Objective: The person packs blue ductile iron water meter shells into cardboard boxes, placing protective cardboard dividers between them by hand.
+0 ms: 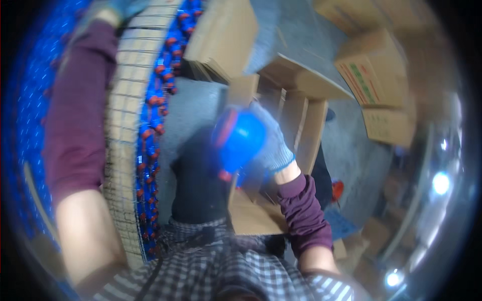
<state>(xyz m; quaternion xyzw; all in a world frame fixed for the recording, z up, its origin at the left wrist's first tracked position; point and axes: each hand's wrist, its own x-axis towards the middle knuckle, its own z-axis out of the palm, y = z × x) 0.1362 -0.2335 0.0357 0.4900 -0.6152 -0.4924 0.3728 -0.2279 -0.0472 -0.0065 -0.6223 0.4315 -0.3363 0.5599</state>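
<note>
My right hand (pixel 273 133), in a grey knit glove with a blue cuff, is closed around a shiny blue plastic bottle with red parts (pixel 243 140). Motion blurs the bottle, and it hangs over an open cardboard box (pixel 258 215) with upright cardboard dividers. Something blue shows low inside the box, partly hidden by my hand. At the upper left edge, my gloved left hand (pixel 123 9) reaches over a wire-mesh bin lined with cardboard (pixel 123 100). Its fingers are smeared and cut off by the frame. Many blue pieces (pixel 37 120) fill the bin beside that arm.
Blue items with red ends (pixel 153 120) line the bin's right side. Folded cardboard sheets (pixel 226 37) stand beyond the box on the grey floor. Printed cartons (pixel 374 70) are stacked at the right. A red object (pixel 337 190) lies near my right forearm.
</note>
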